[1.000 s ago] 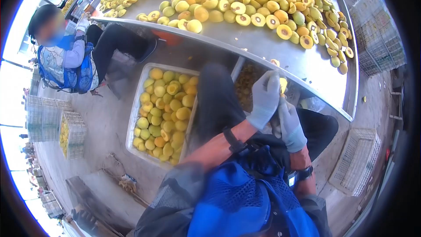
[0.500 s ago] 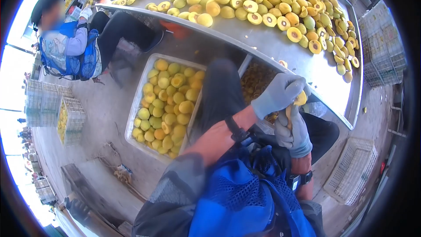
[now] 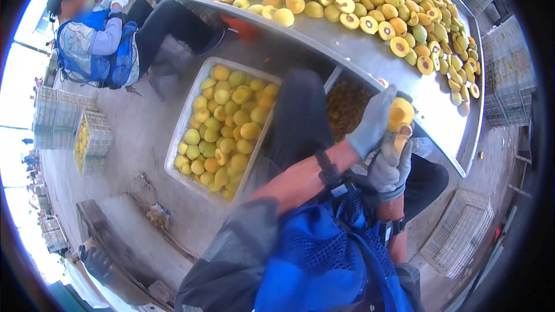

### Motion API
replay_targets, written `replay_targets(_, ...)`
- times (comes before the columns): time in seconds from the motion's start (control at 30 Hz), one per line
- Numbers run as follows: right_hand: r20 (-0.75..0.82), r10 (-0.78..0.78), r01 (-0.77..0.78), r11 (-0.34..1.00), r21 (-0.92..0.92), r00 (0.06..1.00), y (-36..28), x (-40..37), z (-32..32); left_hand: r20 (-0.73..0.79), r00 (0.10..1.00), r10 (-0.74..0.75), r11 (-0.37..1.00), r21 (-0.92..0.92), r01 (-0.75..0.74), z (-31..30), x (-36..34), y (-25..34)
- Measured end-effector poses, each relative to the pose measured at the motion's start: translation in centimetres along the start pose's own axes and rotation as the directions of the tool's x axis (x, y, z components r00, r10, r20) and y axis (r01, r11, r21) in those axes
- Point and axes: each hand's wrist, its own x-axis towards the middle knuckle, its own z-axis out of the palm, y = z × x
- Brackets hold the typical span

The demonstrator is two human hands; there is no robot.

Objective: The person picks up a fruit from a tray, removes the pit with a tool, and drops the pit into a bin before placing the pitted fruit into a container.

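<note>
A yellow peach (image 3: 400, 112) is in my left hand (image 3: 374, 122), which wears a grey glove. The fingers stand upright behind and beside the fruit. Just below, my right hand (image 3: 388, 167), gloved too, is closed around a small tan tool (image 3: 402, 138) that looks wooden. Its upper end meets the underside of the peach; its working tip cannot be made out. Both hands are over my lap, by the near edge of the metal table (image 3: 352, 52). Halved peaches (image 3: 399, 46) with reddish-brown centres are heaped on that table.
A white crate (image 3: 186, 104) of whole peaches stands on the floor left of my knee. Beneath the table is a container of brown scraps (image 3: 347, 107). An openwork crate (image 3: 457, 234) lies at right. Another person (image 3: 87, 40) sits at left, near stacked crates (image 3: 63, 118).
My left hand has turned from curled over the peach to fingers raised, so more of the fruit shows. The tan tool has risen to the fruit's underside. The view has shifted slightly.
</note>
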Motion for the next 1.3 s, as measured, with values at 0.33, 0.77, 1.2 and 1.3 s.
replay_targets(0.33, -0.204, -0.323, 0.262, 0.925, -0.275, 0.924, -2.9, -2.1, -0.3, 0.247, 0.622, 0.744, 0.138, 0.853, -0.503, -9.8, -5.3, 15.4)
replay_targets(0.77, -0.455, -0.378, 0.115, 0.855, -0.506, 0.806, -3.3, 0.1, -1.9, -0.597, 0.392, 0.700, 0.671, 0.737, -0.075, -33.5, -27.0, 15.8)
replay_targets(1.2, -0.515, -0.472, 0.051, 0.770, -0.636, 0.716, -1.6, 1.3, -1.0, -0.294, 0.498, 0.816, 0.002, 0.862, 0.507, -39.3, -24.2, 13.0)
replay_targets(1.3, -0.540, -0.477, 0.087, 0.799, -0.595, 0.693, -2.0, 0.5, -1.2, -0.323, 0.551, 0.770, -0.008, 0.858, 0.513, -41.2, -24.6, 13.0)
